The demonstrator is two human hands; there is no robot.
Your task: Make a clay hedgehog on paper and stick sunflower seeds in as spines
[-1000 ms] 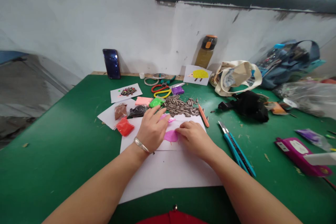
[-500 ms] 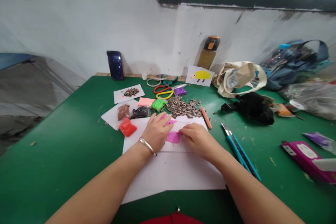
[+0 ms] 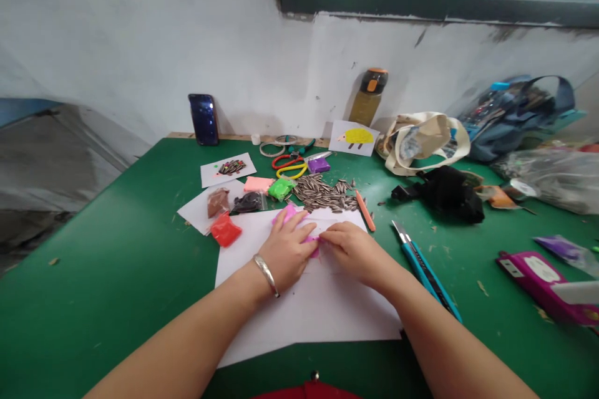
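Observation:
Pink modelling clay point(image 3: 316, 253) lies as a flattened patch on white paper point(image 3: 346, 305), partly covered by my hands. My left hand point(image 3: 290, 249), with a silver bangle at its wrist, rests palm down with fingers spread over the clay and paper. Fingertips of my right hand point(image 3: 353, 250) are pinched together at the right edge of the clay. Another bright pink piece point(image 3: 282, 214), perhaps a clay packet, shows beyond my left fingers. Sunflower seeds point(image 3: 322, 192) are heaped past the paper, beside an orange clay tool point(image 3: 365, 211).
Clay packets in red point(image 3: 226, 229), green point(image 3: 281, 188) and purple point(image 3: 319, 164) lie around. Scissors point(image 3: 292, 167), a seed hedgehog card point(image 3: 229, 169) and a yellow hedgehog card point(image 3: 354, 138) are farther back. A utility knife point(image 3: 427, 271) with its blade out lies right. Phone point(image 3: 203, 119) and bottle point(image 3: 369, 96) lean on the wall.
My left hand has slid right and slightly toward me, now covering most of the pink patch. The right hand stays at the patch's edge. The view has shifted slightly.

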